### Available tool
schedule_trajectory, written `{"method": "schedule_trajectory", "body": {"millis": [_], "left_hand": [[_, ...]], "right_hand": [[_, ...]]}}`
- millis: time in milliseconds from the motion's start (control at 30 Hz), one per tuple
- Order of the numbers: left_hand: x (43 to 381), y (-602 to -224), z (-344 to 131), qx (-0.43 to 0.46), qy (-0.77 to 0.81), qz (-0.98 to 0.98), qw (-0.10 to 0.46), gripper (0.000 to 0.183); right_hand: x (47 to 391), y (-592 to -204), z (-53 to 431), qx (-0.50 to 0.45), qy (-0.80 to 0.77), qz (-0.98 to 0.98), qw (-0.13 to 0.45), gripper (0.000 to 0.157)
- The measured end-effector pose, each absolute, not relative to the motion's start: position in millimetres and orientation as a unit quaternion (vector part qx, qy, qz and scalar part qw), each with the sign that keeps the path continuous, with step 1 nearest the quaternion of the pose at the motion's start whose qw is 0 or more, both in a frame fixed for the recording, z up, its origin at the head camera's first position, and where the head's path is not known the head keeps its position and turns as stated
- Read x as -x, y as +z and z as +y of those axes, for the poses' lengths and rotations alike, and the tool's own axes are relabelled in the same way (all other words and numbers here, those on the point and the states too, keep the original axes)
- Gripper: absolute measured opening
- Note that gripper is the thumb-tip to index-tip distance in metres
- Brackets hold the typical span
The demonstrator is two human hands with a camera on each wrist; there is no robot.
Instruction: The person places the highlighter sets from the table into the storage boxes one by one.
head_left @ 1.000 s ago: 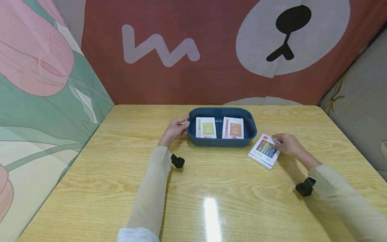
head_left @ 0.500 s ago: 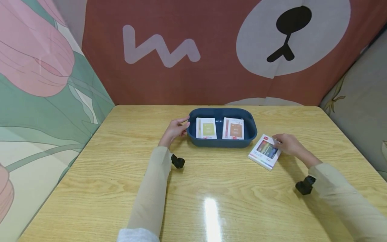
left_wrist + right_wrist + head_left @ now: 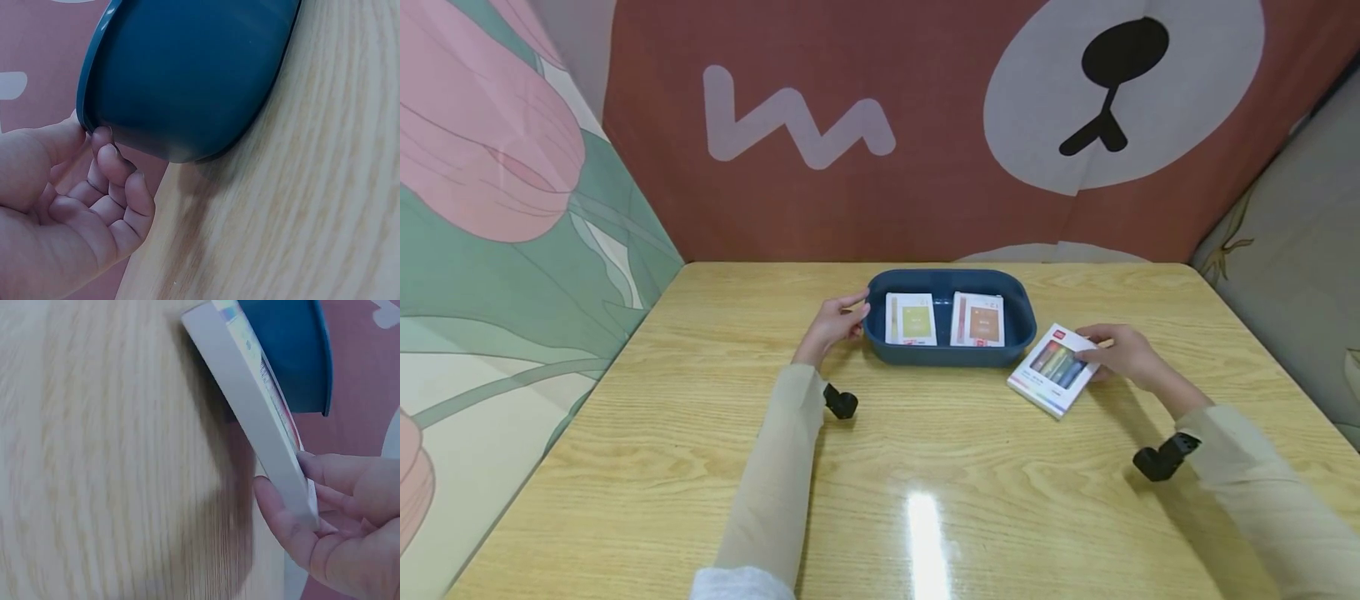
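Observation:
A dark blue plastic tub (image 3: 951, 357) stands at the back of the table. My left hand (image 3: 835, 325) pinches its left rim; in the left wrist view, thumb and forefinger meet at the rim while the other fingers curl below the tub wall (image 3: 187, 81). On the right, my right hand (image 3: 1123, 354) grips a white crayon box (image 3: 1026, 383) by its right edge. Coloured sticks show through the box's window. In the right wrist view, thumb and fingers hold the box (image 3: 250, 406) at one end, tilted, with that end raised over the table.
Inside the tub two white boxes stand apart, one with a yellow-green panel (image 3: 916, 321), one with an orange panel (image 3: 985, 323). The wooden table (image 3: 700, 467) reaches a brown fabric backdrop (image 3: 925, 208). Each wrist carries a small black camera (image 3: 841, 402).
My right hand has lifted the edge of the crayon box it grips, and the box has shifted slightly left, toward the tub. The left hand stays on the rim.

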State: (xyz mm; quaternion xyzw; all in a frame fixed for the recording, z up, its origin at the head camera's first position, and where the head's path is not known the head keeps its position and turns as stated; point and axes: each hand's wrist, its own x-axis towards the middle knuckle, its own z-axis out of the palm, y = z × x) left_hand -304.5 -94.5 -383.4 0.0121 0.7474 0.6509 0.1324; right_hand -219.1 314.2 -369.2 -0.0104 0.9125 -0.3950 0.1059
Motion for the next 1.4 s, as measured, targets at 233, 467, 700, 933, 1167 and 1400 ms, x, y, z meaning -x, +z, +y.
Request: {"method": "schedule_trajectory", "body": {"millis": [233,467,700,933,1167,1400], "left_hand": [[304,-385,-95,-0.015,0.655,0.744,0.131,0.041],[302,-385,-95,-0.013,0.652,0.746,0.133,0.041],[301,-386,-94,-0.01,0.652,0.747,0.132,0.041],[302,-384,-93,-0.01,0.649,0.75,0.13,0.041],[304,-385,-94,-0.006,0.652,0.747,0.132,0.041],[304,-384,-94,-0.004,0.65,0.748,0.132,0.041]], "right_hand": [[218,-364,312,-0.01,-0.448,0.886,0.124,0.064],[220,-360,307,-0.027,-0.464,0.878,0.117,0.066],[224,-363,313,-0.073,-0.481,0.866,0.115,0.078],[222,-363,314,-0.083,-0.489,0.863,0.096,0.071],[218,-363,313,-0.102,-0.512,0.85,0.073,0.06],[222,-371,321,-0.154,-0.522,0.839,0.016,0.053]]}}
